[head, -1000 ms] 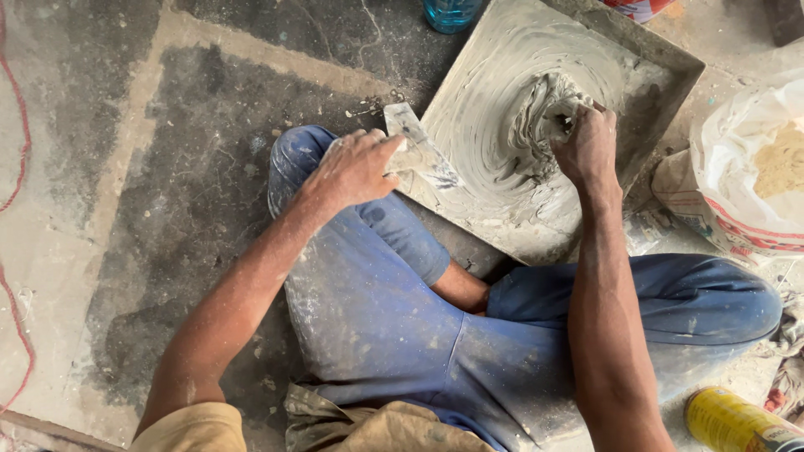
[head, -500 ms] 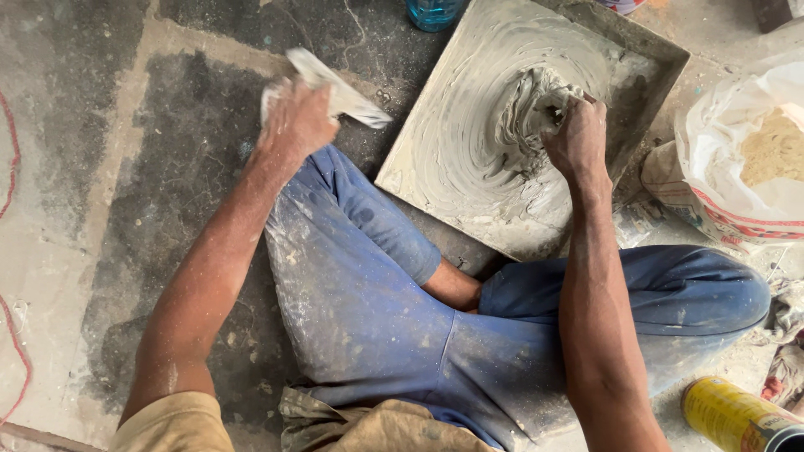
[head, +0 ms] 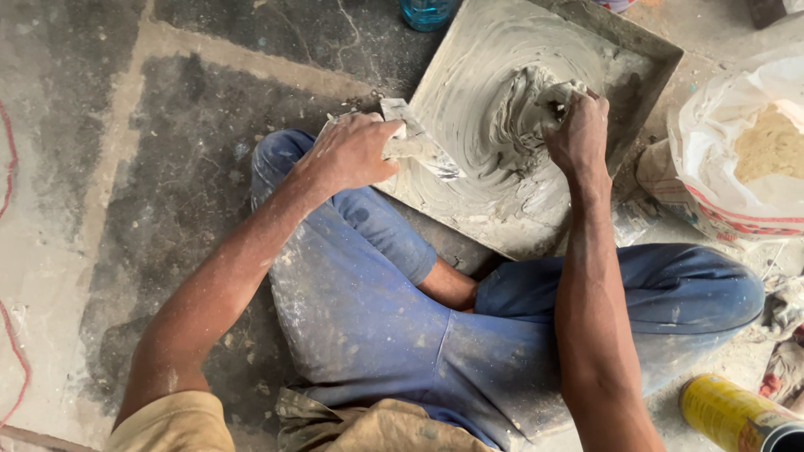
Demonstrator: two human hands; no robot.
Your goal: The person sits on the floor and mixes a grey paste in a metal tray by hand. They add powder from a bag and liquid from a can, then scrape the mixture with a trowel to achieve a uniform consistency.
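The right hand (head: 578,134) grips a trowel (head: 559,94) buried in the grey putty mound (head: 519,109) mid-tray (head: 645,59); left hand (head: 352,151) clutches a scraper (head: 419,142) at the tray's left edge. Putty looks smoothly mixed, swirled, nearly ready.

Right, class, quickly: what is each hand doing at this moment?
Left hand: closed on a paste-smeared scraper at the grey tile edge.
Right hand: closed on a tool in the wet grey paste.

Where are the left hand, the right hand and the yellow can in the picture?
left hand (head: 352,155), head view, back of the hand.
right hand (head: 578,134), head view, back of the hand.
yellow can (head: 729,412), head view, its side wall.
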